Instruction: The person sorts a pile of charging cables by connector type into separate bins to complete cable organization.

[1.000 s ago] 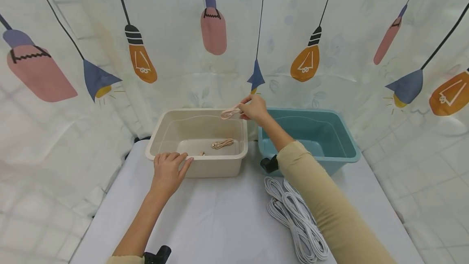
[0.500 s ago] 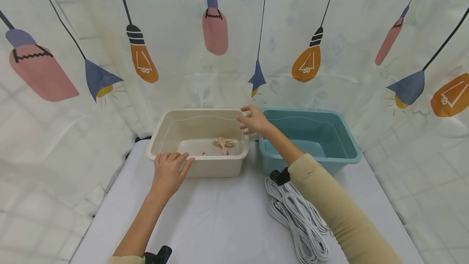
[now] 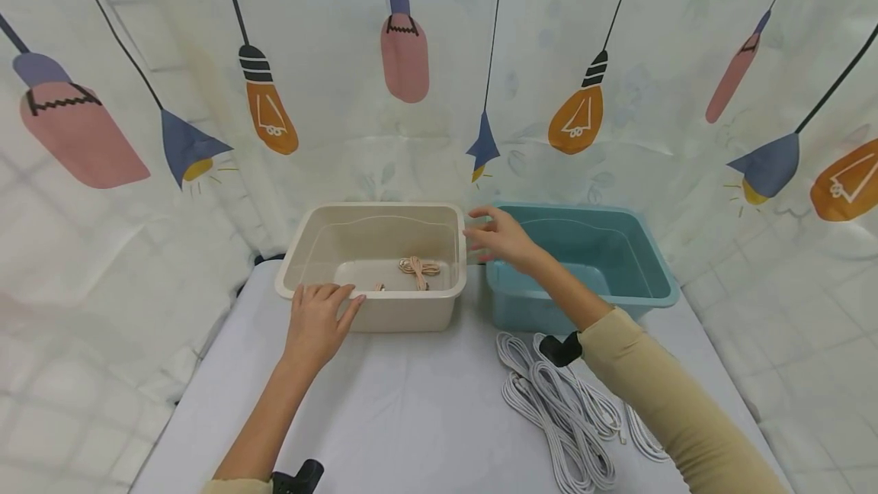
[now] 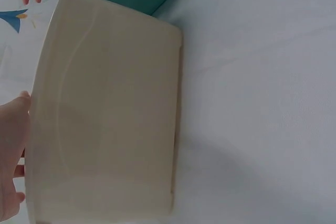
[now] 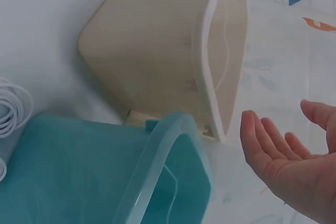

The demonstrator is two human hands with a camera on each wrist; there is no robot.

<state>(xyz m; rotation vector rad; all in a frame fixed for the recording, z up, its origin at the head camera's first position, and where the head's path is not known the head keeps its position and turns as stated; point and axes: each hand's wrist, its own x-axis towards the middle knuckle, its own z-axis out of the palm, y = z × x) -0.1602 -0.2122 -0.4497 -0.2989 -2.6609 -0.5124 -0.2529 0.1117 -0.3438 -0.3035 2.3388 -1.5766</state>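
Observation:
My left hand point(image 3: 317, 326) rests on the front rim of the cream bin point(image 3: 401, 314), its fingers over the edge. Inside that bin lie coiled pinkish-beige cables point(image 3: 420, 270), one across another, and a small piece point(image 3: 380, 287) mostly hidden by the front wall. Between the two bins and above their rims, my right hand point(image 3: 504, 238) hovers with fingers loosely spread and holds nothing. The right wrist view shows the same hand point(image 5: 294, 166) palm up beside the bin openings. To the right stands a teal bin point(image 3: 542, 315); no object shows in its visible inside.
Bundles of white cable point(image 3: 555, 410) lie on the white-covered table point(image 3: 411, 410) in front of the teal bin, partly under my right forearm. Behind the bins hangs a curtain point(image 3: 329, 97) printed with lamps and bulbs.
My right hand has let go of a beige cable, which now lies across the other one in the cream bin. It has then drawn back right toward the teal bin. The left hand stays put.

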